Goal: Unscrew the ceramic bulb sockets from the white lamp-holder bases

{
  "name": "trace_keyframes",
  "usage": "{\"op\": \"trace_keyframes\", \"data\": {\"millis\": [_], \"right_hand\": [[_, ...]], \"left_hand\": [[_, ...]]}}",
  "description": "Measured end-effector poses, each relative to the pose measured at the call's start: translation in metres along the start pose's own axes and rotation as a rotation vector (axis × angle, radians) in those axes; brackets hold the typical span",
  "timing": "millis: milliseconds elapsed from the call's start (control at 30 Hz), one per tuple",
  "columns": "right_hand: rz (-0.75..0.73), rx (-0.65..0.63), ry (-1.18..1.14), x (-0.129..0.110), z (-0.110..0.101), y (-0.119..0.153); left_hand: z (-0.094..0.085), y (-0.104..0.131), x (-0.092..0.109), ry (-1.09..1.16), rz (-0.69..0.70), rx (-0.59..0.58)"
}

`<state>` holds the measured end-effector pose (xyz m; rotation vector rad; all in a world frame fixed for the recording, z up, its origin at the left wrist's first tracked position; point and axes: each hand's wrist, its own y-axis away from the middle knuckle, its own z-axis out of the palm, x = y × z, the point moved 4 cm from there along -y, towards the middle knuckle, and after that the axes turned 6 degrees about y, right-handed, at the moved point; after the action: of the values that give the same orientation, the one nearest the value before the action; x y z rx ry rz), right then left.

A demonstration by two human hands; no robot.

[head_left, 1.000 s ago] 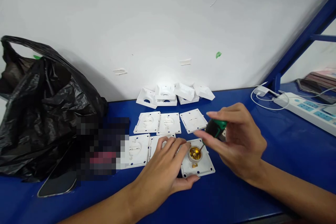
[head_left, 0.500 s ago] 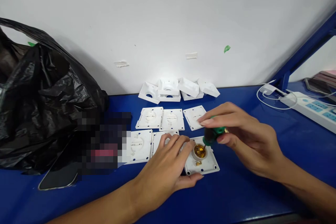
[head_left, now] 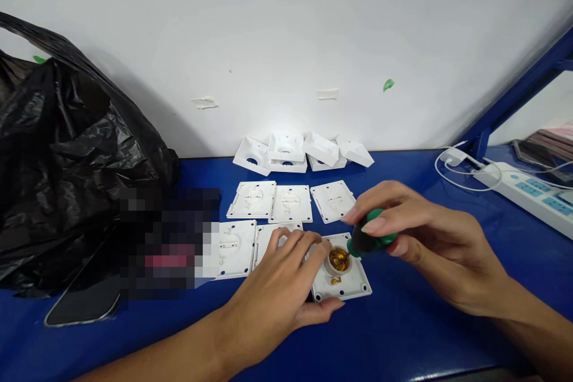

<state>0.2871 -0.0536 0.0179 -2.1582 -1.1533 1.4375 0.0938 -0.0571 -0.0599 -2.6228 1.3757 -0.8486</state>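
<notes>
A white square plate (head_left: 356,282) with a round socket (head_left: 339,261) of brass-coloured metal lies on the blue table. My left hand (head_left: 290,280) grips this plate at its left side, fingers on the upper edge and thumb by the lower edge. In my right hand (head_left: 430,239) is a screwdriver with a green and black handle (head_left: 373,233), tilted, its tip end at the socket's right side; the tip itself is hard to see. A small brass piece (head_left: 335,280) sits on the plate below the socket. More white plates (head_left: 250,200) lie behind and to the left.
White box-shaped covers (head_left: 286,146) stand in a row by the wall. A black plastic bag (head_left: 80,149) and a dark phone (head_left: 85,298) are at the left. On the right are a power strip (head_left: 528,188) and white cables.
The screwdriver handle has tilted lower and to the right, and my right hand has shifted slightly right with it. My left hand still holds the plate. The view has moved a little.
</notes>
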Motion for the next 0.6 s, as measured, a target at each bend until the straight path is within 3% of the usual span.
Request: {"op": "trace_keyframes", "data": {"millis": [367,467,600], "right_hand": [[0.159,0.09,-0.201,0.016,-0.007,0.005],[0.192,0.012,-0.237,0.021,-0.006,0.008],[0.174,0.051,-0.274,0.023,-0.007,0.009]], "left_hand": [[0.001,0.0,-0.001,-0.014,0.008,0.015],[0.0,0.0,-0.001,-0.013,0.002,0.003],[-0.001,-0.001,-0.001,-0.022,0.0,-0.001]]}}
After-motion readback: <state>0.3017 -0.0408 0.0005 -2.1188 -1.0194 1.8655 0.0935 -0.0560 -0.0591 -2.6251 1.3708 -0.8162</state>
